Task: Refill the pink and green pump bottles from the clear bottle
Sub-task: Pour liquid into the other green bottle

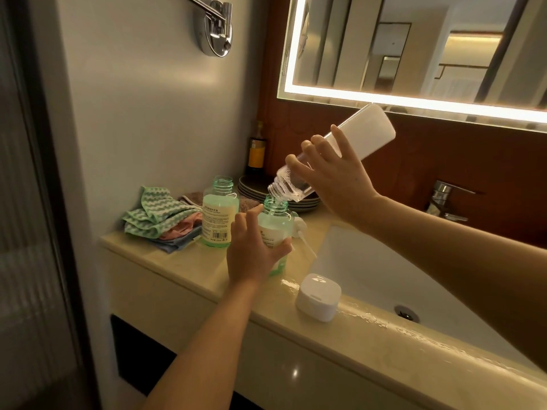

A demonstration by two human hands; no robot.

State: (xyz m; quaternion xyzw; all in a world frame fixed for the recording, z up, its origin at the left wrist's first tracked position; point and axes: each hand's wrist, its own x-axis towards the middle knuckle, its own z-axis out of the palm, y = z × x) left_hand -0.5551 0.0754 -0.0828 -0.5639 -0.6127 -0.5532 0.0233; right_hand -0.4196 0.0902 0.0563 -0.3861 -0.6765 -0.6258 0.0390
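My right hand (334,184) curls round the clear bottle (367,131) and tips it neck-down, so its mouth hangs just over the open neck of the green bottle (275,223). My left hand (254,250) grips that green bottle round its body to steady it while I pour. It stands on the bench (177,261) just left of the sink (384,276). The other open bottle (217,214) waits further left of the sink, out of the pour's way. The pump head (299,229) lies at the sink's left rim and the white cap (318,295) on its front edge, so both necks are free.
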